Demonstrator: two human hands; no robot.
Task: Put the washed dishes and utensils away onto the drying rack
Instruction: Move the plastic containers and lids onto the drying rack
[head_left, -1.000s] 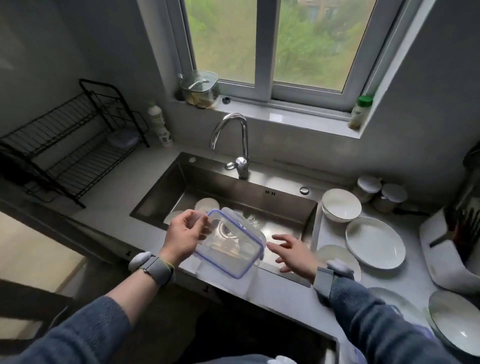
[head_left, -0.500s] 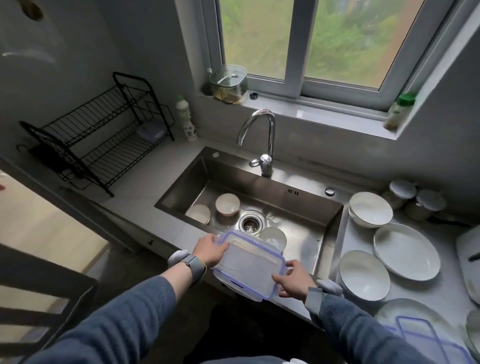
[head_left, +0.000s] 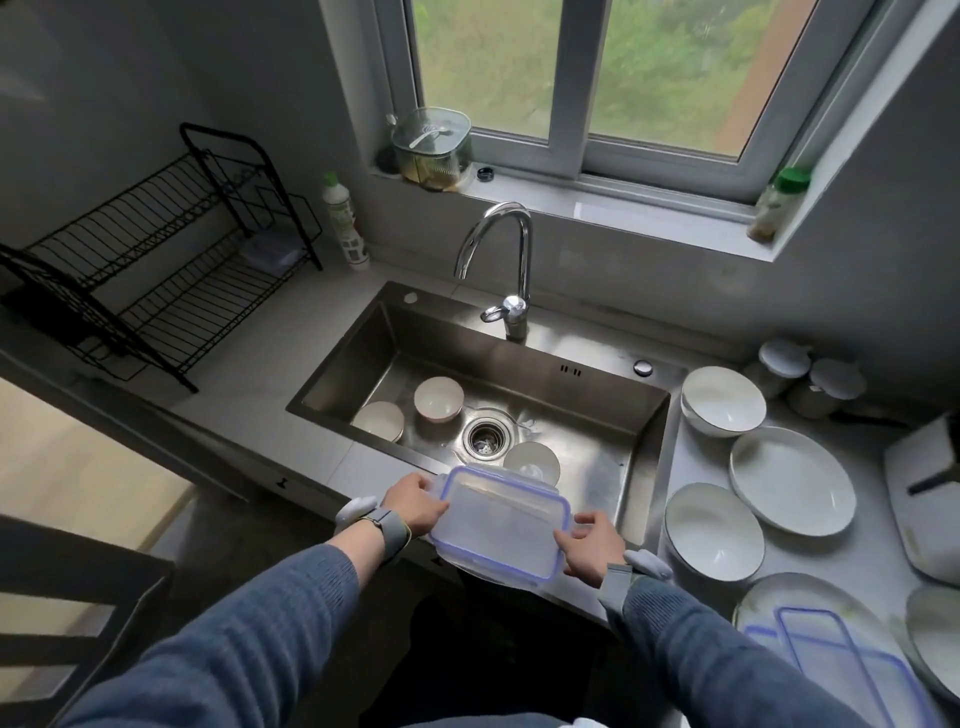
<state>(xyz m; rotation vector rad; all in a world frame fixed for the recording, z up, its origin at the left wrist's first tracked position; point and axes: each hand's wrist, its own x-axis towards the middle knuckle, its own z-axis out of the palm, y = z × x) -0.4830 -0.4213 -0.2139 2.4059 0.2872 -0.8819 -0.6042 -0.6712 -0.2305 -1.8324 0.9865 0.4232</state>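
A clear plastic container (head_left: 498, 519) with a blue-rimmed lid hangs over the front edge of the steel sink (head_left: 519, 364). My left hand (head_left: 415, 506) grips its left end and my right hand (head_left: 589, 540) grips its right end. The black two-tier wire drying rack (head_left: 156, 270) stands on the counter at the far left, well away from both hands. Three small bowls (head_left: 439, 397) lie in the sink basin around the drain.
White bowls and plates (head_left: 792, 480) crowd the counter right of the sink, with blue-rimmed lids (head_left: 831, 670) on a plate at the near right. The tap (head_left: 511, 270) rises behind the sink. A soap bottle (head_left: 343, 223) stands beside the rack. Jars sit on the windowsill.
My right hand has taken hold of the container's right end, so both hands hold it. The container has come down level toward the sink's front edge, and the view has swung left and down.
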